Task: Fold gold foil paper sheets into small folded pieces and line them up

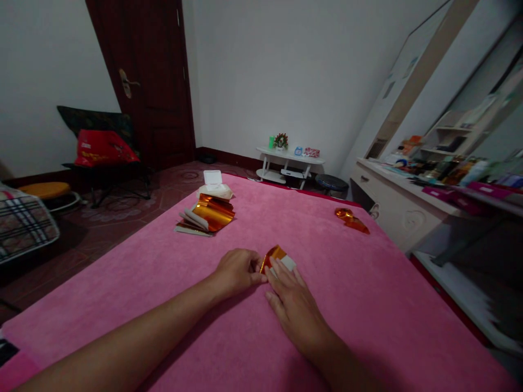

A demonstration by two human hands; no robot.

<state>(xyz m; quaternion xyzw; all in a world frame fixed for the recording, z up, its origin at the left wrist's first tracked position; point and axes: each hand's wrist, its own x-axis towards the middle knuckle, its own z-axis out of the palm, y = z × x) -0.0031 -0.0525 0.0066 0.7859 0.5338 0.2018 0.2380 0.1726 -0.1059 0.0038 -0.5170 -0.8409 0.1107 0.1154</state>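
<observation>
A small folded sheet of gold foil paper [277, 252] with a pale section lies on the pink cloth between my hands. My left hand [238, 273] has its fingers curled in a pinch at the sheet's left edge. Lying flat across the near side of the paper, my right hand [293, 306] has its fingers stretched out and covers part of it. Farther off to the left is a loose stack of gold foil sheets [216, 212] with grey-white backs, some curling up. Folded gold foil pieces [352, 220] rest at the right.
Behind the stack sits a packet with a raised white lid [213, 177]. The pink cloth [229, 348] covers the surface under my arms. A cluttered white dresser [402, 198] stands along the right side. Beyond the far edge are a low white table [290, 155] and a dark stool [332, 182].
</observation>
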